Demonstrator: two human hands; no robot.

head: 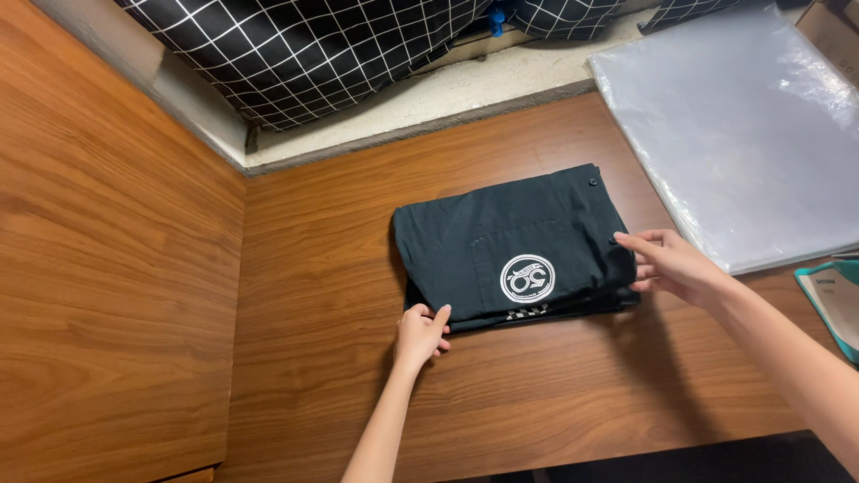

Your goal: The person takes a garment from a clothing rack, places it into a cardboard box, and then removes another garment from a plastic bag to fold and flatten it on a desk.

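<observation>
folded black shirt [514, 246] w/ round white logo, left hand [420, 333] pinching its front corner, right hand [673, 266] gripping its side edge

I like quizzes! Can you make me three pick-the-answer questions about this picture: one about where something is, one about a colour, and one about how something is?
1. Where is the clear plastic sheet?
A. Right of the shirt
B. Under the shirt
C. On the floor

2. What colour is the round badge on the shirt?
A. Red
B. White
C. Yellow

3. How is the shirt?
A. Hanging up
B. Crumpled in a ball
C. Folded flat

Answers:
1. A, it lies at the table's far right, apart from the shirt.
2. B, the ring shows white on the dark cloth.
3. C, it lies as a neat rectangle, with the left hand at its near corner and the right hand at its right edge.
</observation>
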